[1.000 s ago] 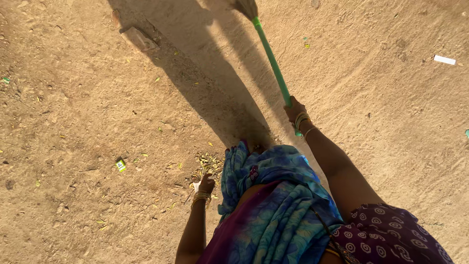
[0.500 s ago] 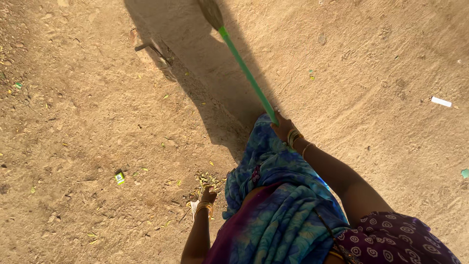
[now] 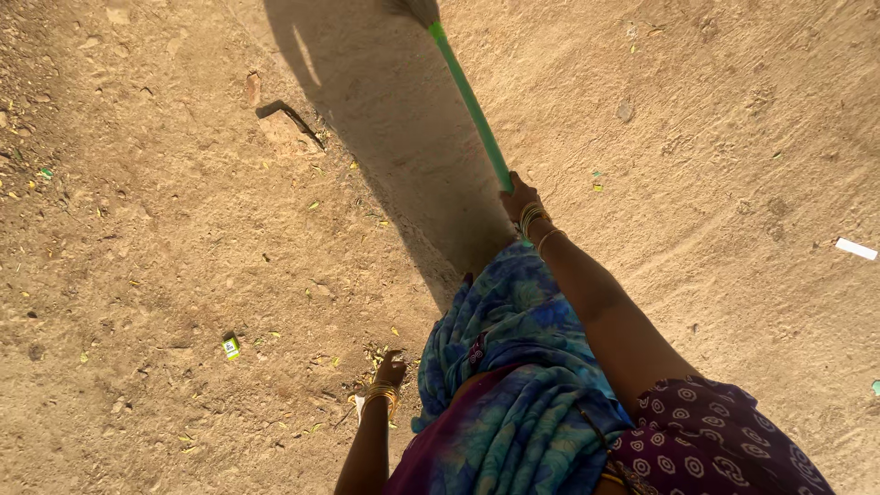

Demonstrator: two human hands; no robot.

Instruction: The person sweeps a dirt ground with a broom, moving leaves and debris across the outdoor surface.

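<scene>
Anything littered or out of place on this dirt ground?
Yes, scattered litter: a small green-and-white packet left of the left hand, a white scrap at far right, and yellow leaf bits. The right hand holds a green-handled broom.

The right hand [image 3: 519, 197] sits at the near end of the broom handle [image 3: 472, 105], which runs up and to the left to the broom head [image 3: 414, 9] at the top edge, over the shadow on the ground [image 3: 733, 137]. The left hand [image 3: 390, 369] hangs low, left of the draped cloth [image 3: 513, 330], beside a scatter of leaves [image 3: 380, 353]. A small packet [image 3: 231, 347] lies further left, a stone [image 3: 280, 128] above it, and a paper scrap [image 3: 856, 248] lies at the far right.
</scene>
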